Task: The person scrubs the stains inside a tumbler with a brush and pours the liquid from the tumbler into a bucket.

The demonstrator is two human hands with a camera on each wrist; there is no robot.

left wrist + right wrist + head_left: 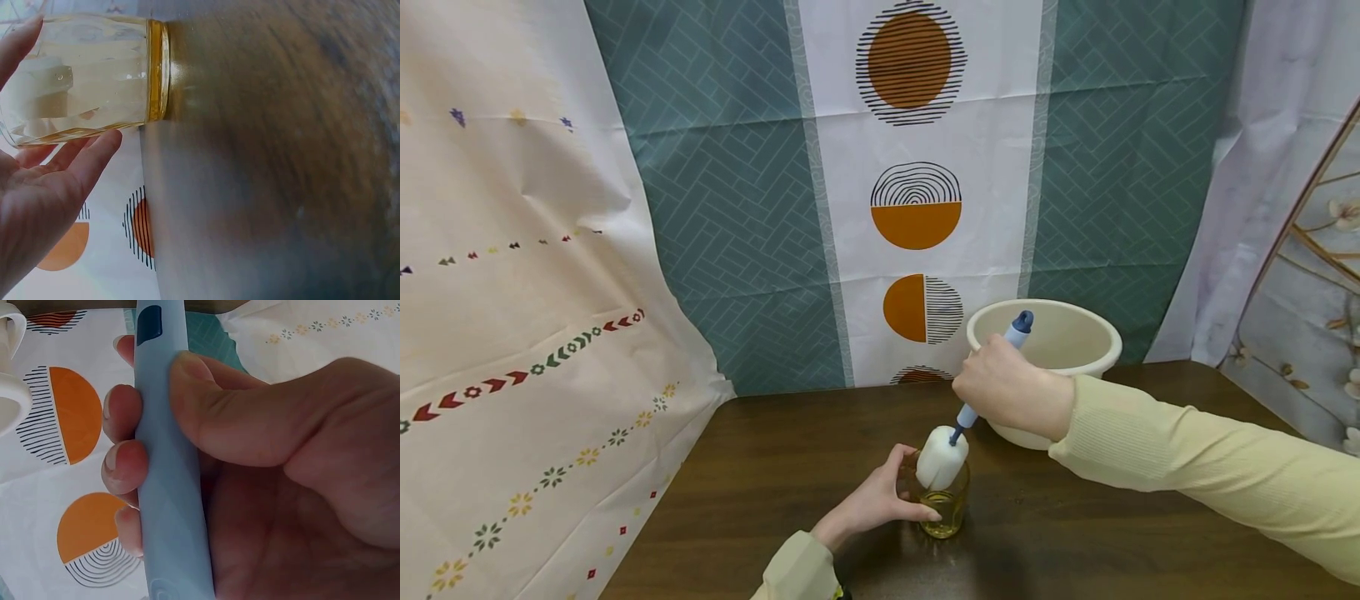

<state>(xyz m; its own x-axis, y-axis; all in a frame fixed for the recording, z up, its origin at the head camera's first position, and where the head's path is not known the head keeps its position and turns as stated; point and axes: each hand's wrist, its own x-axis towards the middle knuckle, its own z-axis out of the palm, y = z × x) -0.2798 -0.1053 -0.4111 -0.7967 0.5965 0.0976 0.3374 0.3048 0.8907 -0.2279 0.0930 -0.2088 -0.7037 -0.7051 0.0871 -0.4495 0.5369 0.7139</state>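
My left hand (876,496) holds an amber-tinted drinking glass (951,515), thumb on the near side and fingers round the far side. In the left wrist view the glass (119,81) is see-through, and a pale sponge shape shows inside it. A cup-cleaning brush with a white sponge head (942,460) sits in the mouth of the glass, its top part above the rim. My right hand (1003,385) grips the light blue brush handle (169,456), fingers wrapped round it and thumb along it. The handle leans up to the right, ending in a dark blue loop (1023,320).
A cream plastic basin (1086,367) stands at the back right of the dark wooden table (775,467), partly behind my right hand. Patterned cloths (722,208) hang behind the table and along both sides.
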